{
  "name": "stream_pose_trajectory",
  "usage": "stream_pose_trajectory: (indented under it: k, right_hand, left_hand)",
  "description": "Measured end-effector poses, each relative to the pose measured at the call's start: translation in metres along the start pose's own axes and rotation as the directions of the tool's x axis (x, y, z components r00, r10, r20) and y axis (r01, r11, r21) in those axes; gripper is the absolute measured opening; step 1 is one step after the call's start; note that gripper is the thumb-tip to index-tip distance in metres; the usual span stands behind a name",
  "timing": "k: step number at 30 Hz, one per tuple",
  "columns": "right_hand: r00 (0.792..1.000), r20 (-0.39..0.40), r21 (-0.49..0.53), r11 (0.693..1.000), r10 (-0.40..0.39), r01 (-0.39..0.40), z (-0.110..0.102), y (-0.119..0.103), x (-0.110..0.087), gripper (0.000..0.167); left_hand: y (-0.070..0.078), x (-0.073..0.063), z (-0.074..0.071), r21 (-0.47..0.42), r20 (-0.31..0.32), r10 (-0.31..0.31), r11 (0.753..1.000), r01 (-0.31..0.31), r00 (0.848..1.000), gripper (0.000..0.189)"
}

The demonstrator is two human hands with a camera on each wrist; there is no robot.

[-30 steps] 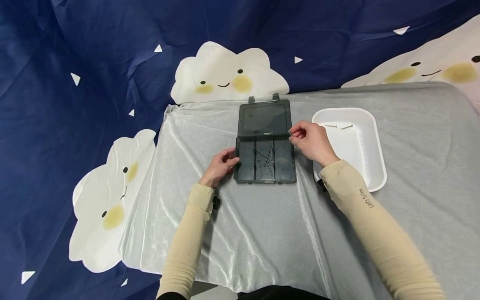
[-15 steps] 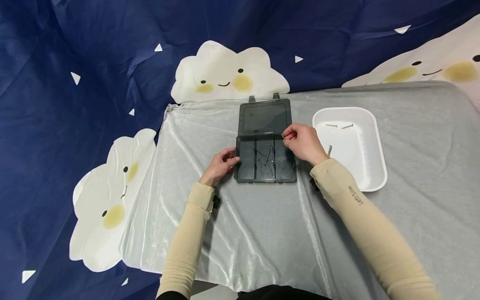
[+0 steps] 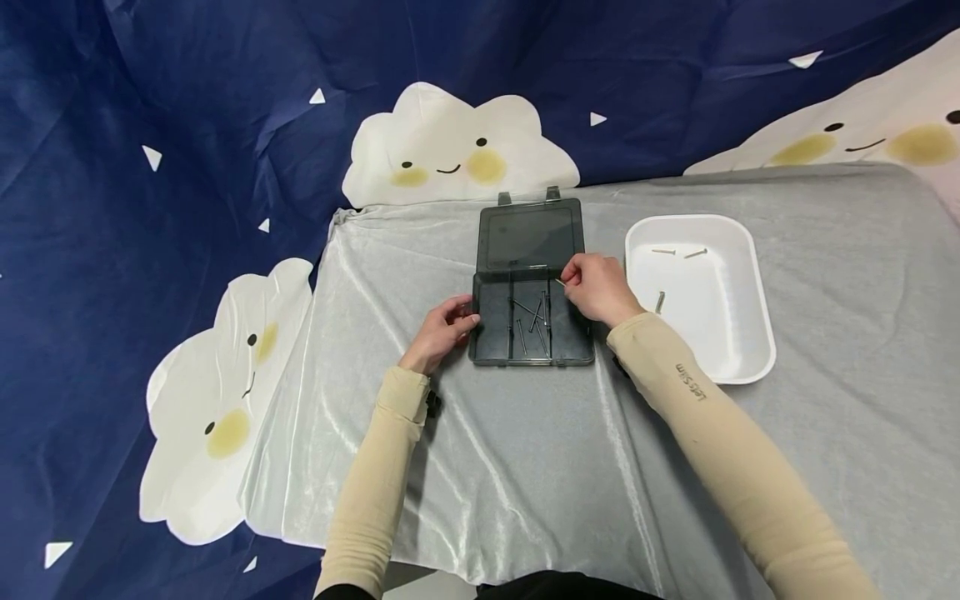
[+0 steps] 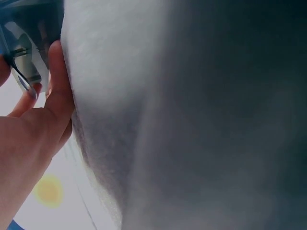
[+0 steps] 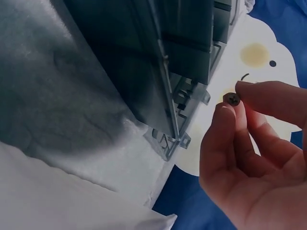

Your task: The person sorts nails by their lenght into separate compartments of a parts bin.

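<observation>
A dark translucent plastic organizer box [image 3: 491, 342] lies on the cloth with its lid [image 3: 530, 237] folded back. Several dark screws [image 3: 522, 337] lie criss-cross in its middle compartment. My left hand [image 3: 441, 332] holds the box by its left wall; in the left wrist view its fingers [image 4: 58, 72] are at the box edge. Over the back of the right compartment, my right hand [image 3: 600, 287] pinches a small screw [image 5: 231, 99] between thumb and fingertips. The screw's cross-slot head faces the camera in the right wrist view, and its shank is mostly hidden.
To the right stands a white plastic tray [image 3: 759, 308] with three screws [image 3: 695, 253] in it. Wrinkled grey cloth [image 3: 525, 467] covers the table. Behind hangs a dark blue curtain [image 3: 637, 67] with cloud prints.
My right hand has moved left from beside the box to above its right compartment, carrying the screw. A screw in the tray has come into sight. The left hand stays put.
</observation>
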State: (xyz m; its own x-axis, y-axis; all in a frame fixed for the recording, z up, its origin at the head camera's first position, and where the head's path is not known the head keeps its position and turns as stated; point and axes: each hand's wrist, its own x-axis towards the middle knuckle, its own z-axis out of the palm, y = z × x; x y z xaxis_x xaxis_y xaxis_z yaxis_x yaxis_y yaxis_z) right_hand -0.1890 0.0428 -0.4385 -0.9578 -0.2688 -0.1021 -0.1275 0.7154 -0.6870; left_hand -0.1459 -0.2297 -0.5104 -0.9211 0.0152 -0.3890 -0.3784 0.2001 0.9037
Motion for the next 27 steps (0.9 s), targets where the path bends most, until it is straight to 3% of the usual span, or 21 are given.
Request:
stream_pose_trajectory:
  k: [6, 12, 27]
  right_hand:
    - [0.998, 0.051, -0.041, 0.998, 0.039, -0.037, 0.0015, 0.0007, 0.0013, 0.014]
    - [0.998, 0.047, -0.054, 0.997, 0.051, -0.049, 0.0032, 0.0024, 0.0036, 0.016]
    - [0.999, 0.024, 0.029, 0.998, 0.049, -0.049, -0.0017, 0.0046, 0.0034, 0.019]
  left_hand:
    - [0.0005, -0.0016, 0.0, 0.005, -0.001, -0.002, 1.0, 0.002, 1.0, 0.048]
    - [0.0003, -0.0011, 0.0004, 0.005, -0.003, 0.0, 1.0, 0.0, 1.0, 0.047]
    - [-0.0005, -0.0003, -0.0003, -0.007, 0.0, -0.002, 1.0, 0.002, 1.0, 0.049]
